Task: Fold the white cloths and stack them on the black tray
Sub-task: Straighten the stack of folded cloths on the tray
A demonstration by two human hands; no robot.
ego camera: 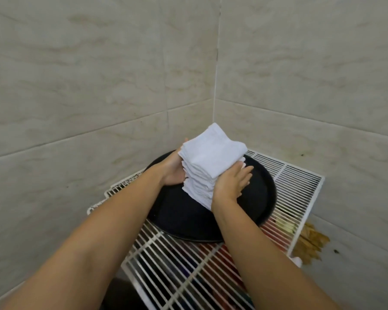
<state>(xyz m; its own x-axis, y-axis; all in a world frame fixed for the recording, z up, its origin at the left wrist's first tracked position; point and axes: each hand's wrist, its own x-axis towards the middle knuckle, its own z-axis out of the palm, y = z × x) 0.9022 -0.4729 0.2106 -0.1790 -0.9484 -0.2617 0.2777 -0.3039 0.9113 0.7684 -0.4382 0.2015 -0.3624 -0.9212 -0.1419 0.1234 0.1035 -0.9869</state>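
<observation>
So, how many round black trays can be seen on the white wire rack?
1. The round black tray lies on the white wire rack in the tiled corner, under the stack of folded white cloths held between both hands.

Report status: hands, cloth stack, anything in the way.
Left hand and right hand press stack of folded white cloths from both sides. Stack on black tray. Nothing blocking.

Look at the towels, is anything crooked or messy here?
Yes. The stack of white cloths leans, its layers stepping sideways instead of standing straight on the black tray. Both hands press its sides. A yellowish-brown stain also marks the wall tile beside the white wire rack.
</observation>
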